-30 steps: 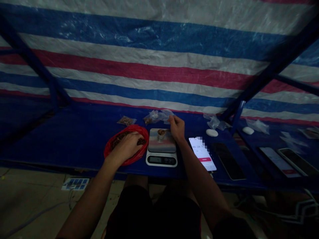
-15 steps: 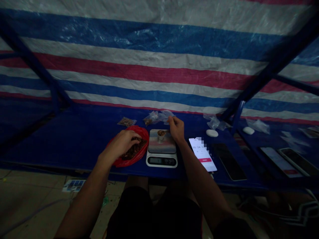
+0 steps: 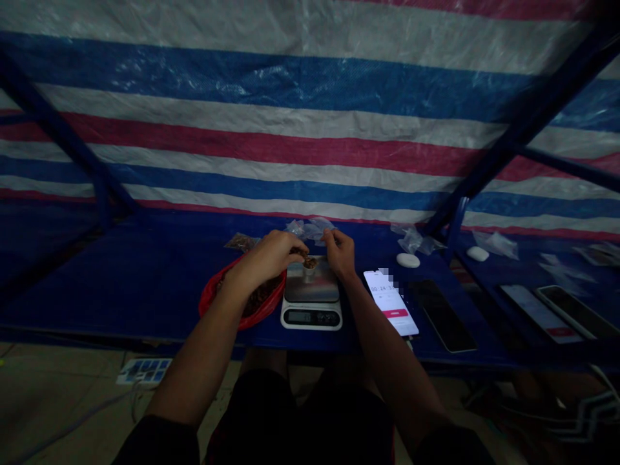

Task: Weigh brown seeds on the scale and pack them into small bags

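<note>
My left hand (image 3: 281,250) is closed on some small brown dried pieces, just above and left of a small cup (image 3: 309,272). The cup holds more of the brown pieces and is over the metal plate of a white digital scale (image 3: 311,318); whether it rests there I cannot tell. To the right of the cup, my right hand (image 3: 341,253) has its fingers pinched together, and what they hold is too small to make out. Under my left forearm lies a red plastic bag (image 3: 208,300), open and filled with brown pieces (image 3: 261,296).
Behind the scale lie a clear bag of brown pieces (image 3: 241,241) and crumpled clear bags (image 3: 317,227). A lit phone (image 3: 391,303), a dark phone (image 3: 443,316) and a white oval object (image 3: 407,260) are on the right. A striped sheet (image 3: 290,148) hangs behind the blue table (image 3: 121,278).
My left hand has lifted out of the red bag and moved right to the cup, now with brown pieces in its fingers. My right hand stays beside the cup.
</note>
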`<state>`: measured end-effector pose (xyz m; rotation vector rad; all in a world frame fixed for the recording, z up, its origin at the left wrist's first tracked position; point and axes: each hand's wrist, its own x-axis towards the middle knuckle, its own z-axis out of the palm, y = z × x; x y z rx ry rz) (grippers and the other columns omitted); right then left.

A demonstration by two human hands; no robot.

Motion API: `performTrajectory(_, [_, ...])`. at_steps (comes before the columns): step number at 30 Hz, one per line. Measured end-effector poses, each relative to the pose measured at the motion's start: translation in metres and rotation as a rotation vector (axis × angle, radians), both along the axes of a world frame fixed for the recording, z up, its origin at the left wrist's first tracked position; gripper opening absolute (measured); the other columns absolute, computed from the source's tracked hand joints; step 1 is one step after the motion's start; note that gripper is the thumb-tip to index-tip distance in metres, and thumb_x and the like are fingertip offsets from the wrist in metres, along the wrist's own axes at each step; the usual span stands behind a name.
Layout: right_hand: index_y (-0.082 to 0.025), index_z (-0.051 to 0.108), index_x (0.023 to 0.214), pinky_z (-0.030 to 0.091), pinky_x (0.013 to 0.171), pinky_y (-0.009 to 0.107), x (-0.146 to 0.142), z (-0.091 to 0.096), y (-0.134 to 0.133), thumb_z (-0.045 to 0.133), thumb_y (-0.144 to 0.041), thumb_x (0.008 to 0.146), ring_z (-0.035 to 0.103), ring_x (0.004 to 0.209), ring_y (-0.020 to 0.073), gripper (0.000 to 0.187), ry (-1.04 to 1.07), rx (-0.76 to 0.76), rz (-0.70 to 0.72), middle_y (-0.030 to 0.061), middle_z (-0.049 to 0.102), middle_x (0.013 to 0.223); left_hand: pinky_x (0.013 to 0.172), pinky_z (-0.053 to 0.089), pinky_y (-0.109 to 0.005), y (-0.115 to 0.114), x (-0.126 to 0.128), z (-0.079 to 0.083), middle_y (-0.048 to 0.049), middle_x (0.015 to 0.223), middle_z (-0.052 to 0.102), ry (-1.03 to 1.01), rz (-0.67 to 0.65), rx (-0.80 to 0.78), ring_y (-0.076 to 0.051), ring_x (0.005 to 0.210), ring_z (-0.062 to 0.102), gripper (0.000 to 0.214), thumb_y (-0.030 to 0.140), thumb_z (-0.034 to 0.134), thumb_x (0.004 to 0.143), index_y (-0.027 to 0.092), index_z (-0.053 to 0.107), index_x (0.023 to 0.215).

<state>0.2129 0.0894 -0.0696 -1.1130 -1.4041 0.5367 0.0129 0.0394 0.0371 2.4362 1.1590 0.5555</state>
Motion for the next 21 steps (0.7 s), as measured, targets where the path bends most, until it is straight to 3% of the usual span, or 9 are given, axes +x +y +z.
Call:
performTrajectory(6, [-0.019,0.065,0.068,0.039,0.065,0.031,0.000,0.002,-0.001,0.053,-0.055,0.098,0.054,0.065,0.0174,0.048,0.011,0.015,0.003,-0.0002,0.059,0.063,0.082,0.056,-0.033,0.008,0.012,-0.003,-0.0063,0.097,0.082,0.039,-0.059,-0.098,-0.024,0.093,0.077,0.024,0.011,0.063,0.088,0.022,0.082,0.097])
performTrajectory(12, [-0.019,0.066,0.069,0.039,0.065,0.031,0.000,0.003,-0.001,0.053,-0.055,0.097,0.054,0.065,0.0174,0.048,0.024,0.009,0.004,0.0000,0.061,0.064,0.078,0.056,-0.031,0.009,0.015,-0.001,-0.0064,0.097,0.082,0.045,-0.007,-0.116,-0.025,0.092,0.077,0.020,0.011,0.070,0.083,0.021,0.081,0.096])
performTrajectory(21, [-0.020,0.065,0.067,0.039,0.063,0.031,0.000,0.005,-0.003,0.053,-0.053,0.098,0.053,0.063,0.0173,0.047,0.029,0.017,0.011,-0.0001,0.060,0.063,0.086,0.058,-0.033,0.013,0.018,-0.005,-0.0066,0.099,0.082,-0.026,0.017,-0.167,-0.023,0.096,0.077,0.025,0.010,0.071,0.083,0.018,0.076,0.106])
